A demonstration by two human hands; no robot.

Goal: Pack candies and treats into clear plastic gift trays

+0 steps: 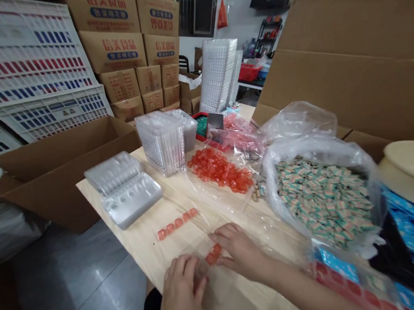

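Observation:
Low over the near part of the wooden table, my left hand (184, 288) has its fingers curled at the left end of a short row of red translucent pieces (213, 254). My right hand (241, 250) closes thumb and fingers about the other end. Clear film seems to lie around this row, and the fingers partly cover it. Just beyond, a second row of red pieces (177, 223) rests flat on the wood. Farther back is a loose heap of the same red pieces (219, 170) on a clear plastic sheet (214, 198).
An open clear tray (133, 201) and stacked clear containers (161, 144) stand on the table's (147, 247) left. A bag of small striped packets (325, 198) sits at right, before a large cardboard box (355, 45). Another open carton (65, 184) stands beyond the left edge.

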